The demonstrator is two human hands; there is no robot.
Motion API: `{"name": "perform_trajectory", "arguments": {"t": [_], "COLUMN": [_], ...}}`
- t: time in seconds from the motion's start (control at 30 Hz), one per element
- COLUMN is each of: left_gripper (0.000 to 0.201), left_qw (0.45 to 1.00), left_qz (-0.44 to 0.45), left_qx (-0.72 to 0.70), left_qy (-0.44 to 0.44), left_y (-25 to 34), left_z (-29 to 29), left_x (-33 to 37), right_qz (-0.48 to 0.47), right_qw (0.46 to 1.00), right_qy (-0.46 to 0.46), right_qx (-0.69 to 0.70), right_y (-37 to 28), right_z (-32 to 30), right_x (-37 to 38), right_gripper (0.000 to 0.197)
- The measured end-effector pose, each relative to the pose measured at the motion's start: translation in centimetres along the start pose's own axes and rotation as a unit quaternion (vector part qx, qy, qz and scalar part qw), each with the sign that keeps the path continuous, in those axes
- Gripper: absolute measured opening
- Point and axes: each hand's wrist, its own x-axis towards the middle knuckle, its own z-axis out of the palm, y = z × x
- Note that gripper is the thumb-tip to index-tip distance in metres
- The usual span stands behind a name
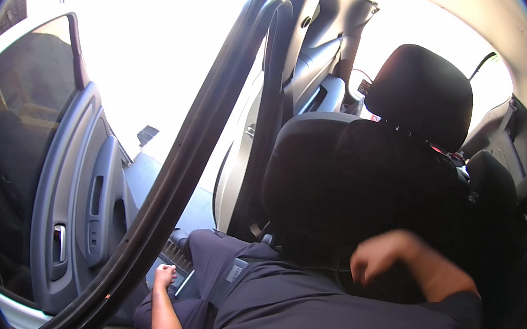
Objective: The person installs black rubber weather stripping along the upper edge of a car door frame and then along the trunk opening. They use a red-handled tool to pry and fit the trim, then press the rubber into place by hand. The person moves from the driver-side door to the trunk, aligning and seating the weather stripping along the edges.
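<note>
The black seat [313, 176], topped by a headrest [420, 88], lies just behind the right hand [382, 254]. That hand's fingers curl inward but are blurred; I cannot tell whether they meet, or touch the seat. The left hand [165, 275] is well apart from the seat, near the dark trousers [206, 251], its fingers bent in; I cannot tell whether they clamp anything. Farther left, beyond a dark door frame [202, 126], stands an open car door [82, 152] with 1 silver handle [60, 244].
</note>
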Motion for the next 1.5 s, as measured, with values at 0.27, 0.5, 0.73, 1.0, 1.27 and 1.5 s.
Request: {"name": "perform_trajectory", "arguments": {"t": [0.27,0.5,0.73,1.0,1.27,1.5], "left_gripper": [0.018,0.045,0.058,0.072,0.062,0.04], "left_qw": [0.966,0.782,0.496,0.464,0.509,0.571], "left_qz": [0.228,0.603,0.83,0.843,0.814,0.745], "left_qx": [0.039,0.124,0.146,-0.102,-0.156,-0.292], "left_qy": [0.111,0.095,0.209,0.252,0.233,0.186], "left_y": [7.1,32.7,58.1,71.5,72.4,73.3], "left_z": [3.3,10.0,15.8,23.5,22.8,21.9], "left_x": [-3.9,-24.5,-38.7,-39.3,-42.0,-42.8], "right_qz": [-0.606,-0.554,-0.633,-0.73,-0.64,-0.561], "right_qw": [0.239,0.097,0.104,0.178,0.207,0.237], "right_qy": [0.733,0.772,0.657,0.46,0.619,0.697], "right_qx": [0.197,0.295,0.395,0.474,0.406,0.378], "right_y": [-18.3,-20.4,-18.7,-13.9,-15.5,-15.3], "right_z": [-26.5,-40.2,-40.0,-40.6,-40.9,-43.1], "right_x": [-7.1,-8.7,-9.9,-8.2,-6.1,-4.5], "right_gripper": [0.029,0.037,0.02,0.031,0.032,0.031]}}
